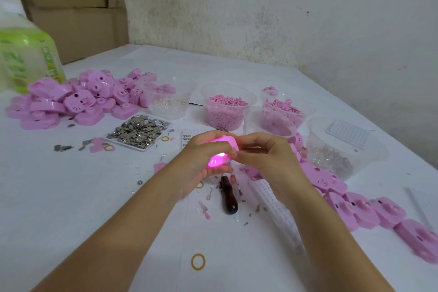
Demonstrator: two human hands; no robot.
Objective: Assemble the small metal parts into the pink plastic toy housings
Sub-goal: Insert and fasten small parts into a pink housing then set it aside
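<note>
Left hand [201, 161] cups the lit pink housing [221, 157] to steady it, while the right hand [267, 156] pinches its edge, likely seating a part too small to see

Before you lies a table [71, 197] under a white cover. It fills the lower part of your view and runs back to the wall [284, 7]. The edge of one sheet of the cover runs toward you near the middle. The wall is painted white, and you can see it is grubby, with yellowish mottling just above the table's far edge and dark specks higher up. At your far left, brown boxes [71, 0] stand stacked beyond the table's corner. The light is soft and even, and shadows on the cover are faint.
</note>
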